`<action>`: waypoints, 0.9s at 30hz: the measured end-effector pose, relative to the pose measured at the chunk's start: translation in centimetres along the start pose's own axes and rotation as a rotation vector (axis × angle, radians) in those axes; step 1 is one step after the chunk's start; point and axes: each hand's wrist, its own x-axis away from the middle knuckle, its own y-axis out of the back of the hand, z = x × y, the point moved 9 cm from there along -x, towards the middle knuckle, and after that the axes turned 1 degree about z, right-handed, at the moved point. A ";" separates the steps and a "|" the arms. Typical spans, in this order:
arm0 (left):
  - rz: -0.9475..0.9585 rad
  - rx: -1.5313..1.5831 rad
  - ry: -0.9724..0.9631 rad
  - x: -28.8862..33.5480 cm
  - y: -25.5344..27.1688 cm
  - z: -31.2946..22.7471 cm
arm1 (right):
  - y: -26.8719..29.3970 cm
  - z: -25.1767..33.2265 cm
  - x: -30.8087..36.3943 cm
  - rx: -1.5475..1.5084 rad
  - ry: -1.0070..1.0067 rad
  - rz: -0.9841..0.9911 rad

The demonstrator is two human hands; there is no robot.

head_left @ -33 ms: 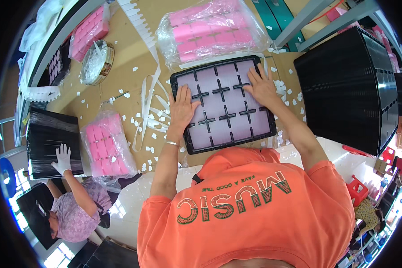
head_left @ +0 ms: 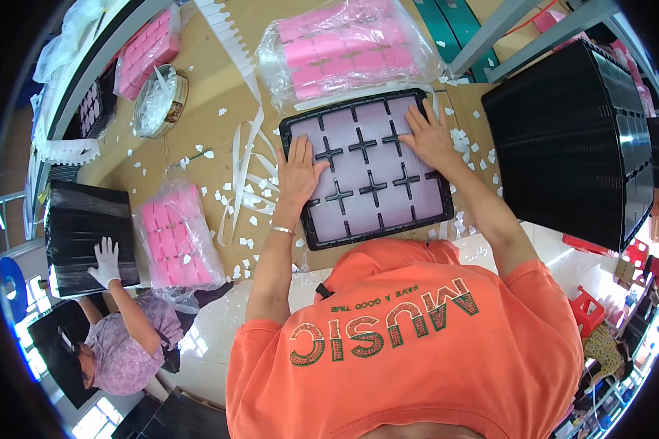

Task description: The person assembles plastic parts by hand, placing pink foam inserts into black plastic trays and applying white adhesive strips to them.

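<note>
A black tray (head_left: 377,233) with raised cross-shaped dividers lies in front of me, its compartments showing a pale lilac surface (head_left: 355,196). My left hand (head_left: 299,174) rests flat over its left edge, fingers stretched toward the far side and thumb pointing inward. At the far right corner, my right hand (head_left: 430,139) lies with fingers spread over the rim and the lilac surface. Both hands are open and grip nothing. Whether the lilac is one sheet or separate pieces I cannot tell.
Pink foam blocks in clear plastic (head_left: 348,51) lie beyond the tray, with another wrapped pink bundle (head_left: 174,234) to the left. Tall black tray stacks (head_left: 564,146) stand at right. White strips (head_left: 238,175) and scraps litter the table. A co-worker's gloved hand (head_left: 105,262) touches a black stack.
My hands stay flat on the tray, which has barely shifted. The co-worker's gloved hand has moved slightly to the right.
</note>
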 end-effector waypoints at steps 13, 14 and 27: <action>0.101 -0.111 0.128 -0.5 0.4 1.5 | 0.3 -0.1 -1.3 0.055 0.014 -0.016; 0.101 -0.115 0.134 0.4 0.8 1.7 | 0.7 -0.5 -1.0 0.048 -0.027 0.031; 0.164 0.116 -0.099 16.0 2.1 -7.2 | 2.7 6.0 17.0 -0.058 -0.031 0.113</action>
